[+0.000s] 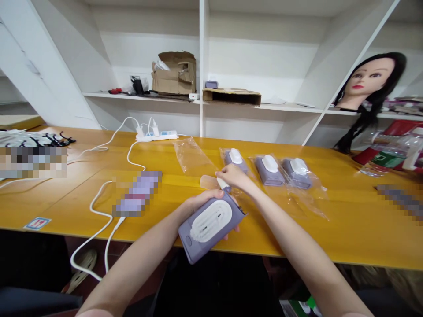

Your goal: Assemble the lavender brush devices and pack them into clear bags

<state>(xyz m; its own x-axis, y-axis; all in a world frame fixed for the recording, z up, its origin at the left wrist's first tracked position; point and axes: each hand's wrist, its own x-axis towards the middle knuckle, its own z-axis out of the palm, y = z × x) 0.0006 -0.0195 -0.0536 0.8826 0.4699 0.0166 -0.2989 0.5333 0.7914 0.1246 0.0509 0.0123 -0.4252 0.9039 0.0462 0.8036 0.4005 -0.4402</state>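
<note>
A purple box-like case with a white oval patch on its face is gripped in my left hand, tilted over the table's front edge. My right hand is just above its far end, fingers closed on a small white piece. A clear oval piece lies on the table beside my fingers. To the right stand several similar purple cases with white oval tops, in clear bags: one at the left, one in the middle, one at the right.
A clear plastic bag lies behind my hands. A power strip with white cables and a blurred phone are at the left. A mannequin head, bottle and cardboard box stand around the shelf.
</note>
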